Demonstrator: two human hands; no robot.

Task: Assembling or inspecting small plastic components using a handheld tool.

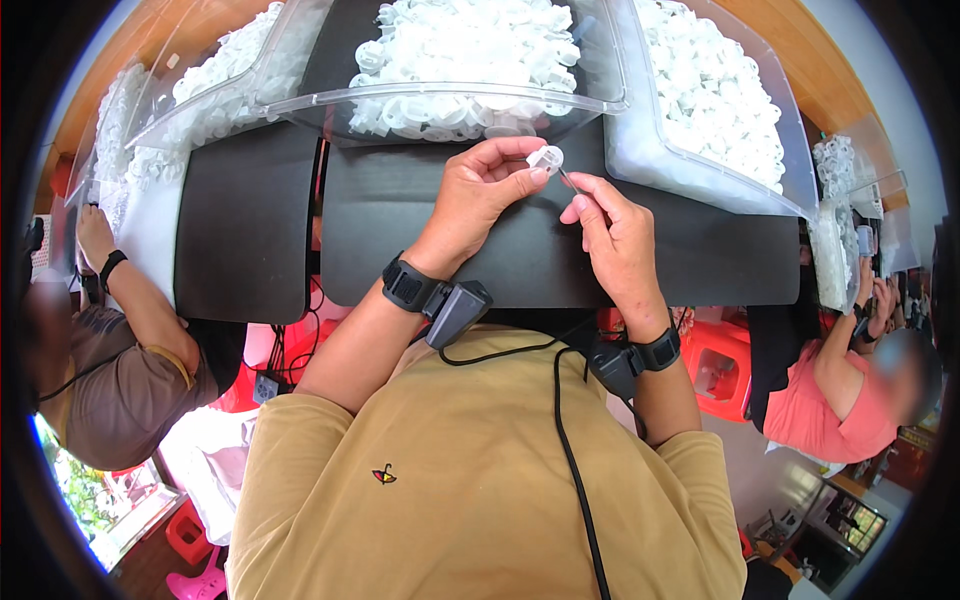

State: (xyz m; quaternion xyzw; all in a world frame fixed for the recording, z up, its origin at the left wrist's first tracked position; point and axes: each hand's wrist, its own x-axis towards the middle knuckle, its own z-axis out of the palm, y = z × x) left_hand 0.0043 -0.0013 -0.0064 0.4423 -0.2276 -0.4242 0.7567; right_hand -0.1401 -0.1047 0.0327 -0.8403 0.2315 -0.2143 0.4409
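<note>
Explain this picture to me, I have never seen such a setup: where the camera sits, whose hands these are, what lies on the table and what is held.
The one picture comes from a wide fisheye camera worn on a person's head, looking down, so straight edges bend near the rim. The two bare forearms rising from the lower edge are that person's own, each with a black wrist device and cable. The left hand pinches a small white plastic ring in its fingers. The right hand holds a thin metal pin toward it. Below lies a black mat. Behind it stand clear plastic trays heaped with similar white plastic parts. Other people sit at either side: one person's arm at left, another's arm at right.
</note>
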